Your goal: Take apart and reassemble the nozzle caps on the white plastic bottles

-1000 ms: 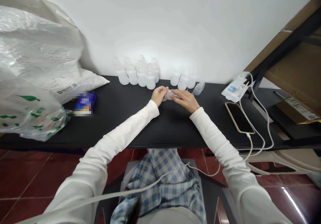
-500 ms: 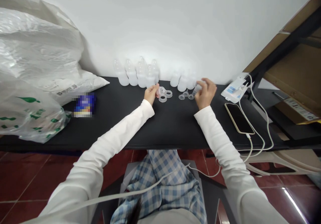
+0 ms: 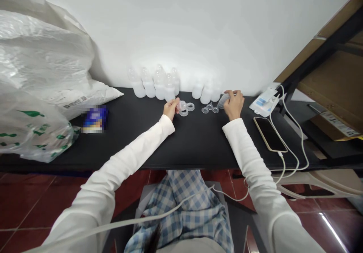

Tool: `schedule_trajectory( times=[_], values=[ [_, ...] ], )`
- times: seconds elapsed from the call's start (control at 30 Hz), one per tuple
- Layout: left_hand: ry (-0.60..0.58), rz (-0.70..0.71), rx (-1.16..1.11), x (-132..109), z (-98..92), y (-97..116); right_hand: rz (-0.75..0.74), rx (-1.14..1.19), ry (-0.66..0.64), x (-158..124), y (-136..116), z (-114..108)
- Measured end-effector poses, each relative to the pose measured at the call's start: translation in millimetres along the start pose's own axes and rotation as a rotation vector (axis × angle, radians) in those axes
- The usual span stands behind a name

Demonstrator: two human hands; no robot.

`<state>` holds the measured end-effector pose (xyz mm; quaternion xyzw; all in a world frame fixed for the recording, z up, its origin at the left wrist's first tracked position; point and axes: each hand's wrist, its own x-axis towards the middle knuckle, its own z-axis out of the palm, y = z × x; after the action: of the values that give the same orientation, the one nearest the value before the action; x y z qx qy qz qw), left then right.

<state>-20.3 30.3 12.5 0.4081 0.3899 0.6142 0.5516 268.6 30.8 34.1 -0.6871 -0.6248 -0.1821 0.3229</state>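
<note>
My left hand [image 3: 171,109] pinches a small clear bottle collar [image 3: 182,104] just above the black table. Two more translucent collar rings [image 3: 190,107] lie beside it. My right hand [image 3: 235,104] is bent over clear dome-shaped caps [image 3: 223,101], its fingers closed around their far side, which is hidden. Left of those caps lie several clear silicone nipples [image 3: 209,106]. Behind my left hand stand several white baby bottles [image 3: 160,91] topped with clear domes. More white bottles [image 3: 205,96], without domes, stand behind the nipples.
Large white plastic bags [image 3: 42,64] and a blue packet [image 3: 95,118] occupy the left of the black table [image 3: 195,143]. To the right are a phone [image 3: 270,134] with a charging cable and a white power strip [image 3: 265,101]. A shelf with cardboard boxes [image 3: 334,83] borders the right side.
My right hand has shifted slightly right and lower onto the clear dome caps, which show more plainly now. My left hand stays almost in place with the collar.
</note>
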Motion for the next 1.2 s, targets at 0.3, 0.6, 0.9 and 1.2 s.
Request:
schedule_trajectory(
  times=[0.3, 0.6, 0.9, 1.2],
  values=[
    [0.003, -0.012, 0.002, 0, -0.5, -2, -0.027, 0.035, -0.079, 1, 1, 1],
    [-0.001, -0.016, -0.012, -1, 0.4, 0, -0.042, 0.091, -0.097, 0, 13, 3],
    [-0.142, 0.097, 0.02, -2, 1.4, 1, -0.141, 0.178, 0.007, -21, -30, -5],
    [-0.245, 0.351, 0.245, -16, 6.4, 4, -0.518, 0.533, -0.233, -46, -95, -4]
  ],
)
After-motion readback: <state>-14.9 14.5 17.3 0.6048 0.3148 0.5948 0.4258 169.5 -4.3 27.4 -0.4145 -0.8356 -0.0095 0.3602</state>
